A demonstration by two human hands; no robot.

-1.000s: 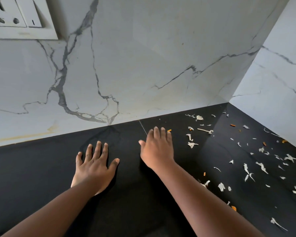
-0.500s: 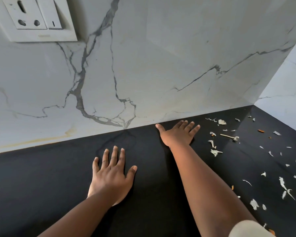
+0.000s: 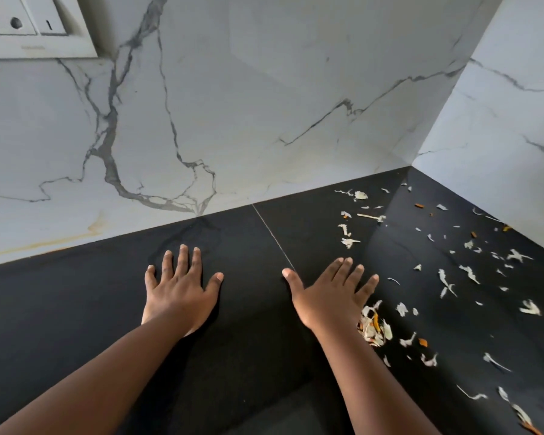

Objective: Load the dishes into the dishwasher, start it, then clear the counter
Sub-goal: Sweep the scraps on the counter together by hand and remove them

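My left hand (image 3: pixel 179 287) lies flat on the black counter (image 3: pixel 248 246), fingers spread. My right hand (image 3: pixel 330 293) also rests flat on the counter, fingers straight and pointing towards the wall. A small heap of white and orange vegetable peel scraps (image 3: pixel 372 326) sits against the outer edge of my right hand. Many more peel scraps (image 3: pixel 446 281) are scattered over the counter to the right, up to the corner. Neither hand holds anything.
White marble-look walls (image 3: pixel 264 120) meet in a corner at the right. A white socket and switch plate (image 3: pixel 35 26) is fixed on the wall at the top left. A thin seam (image 3: pixel 274 237) runs across the counter between my hands.
My right hand has drawn back from the wall towards me, and a small heap of scraps now lies beside it. My left hand has stayed flat in place.
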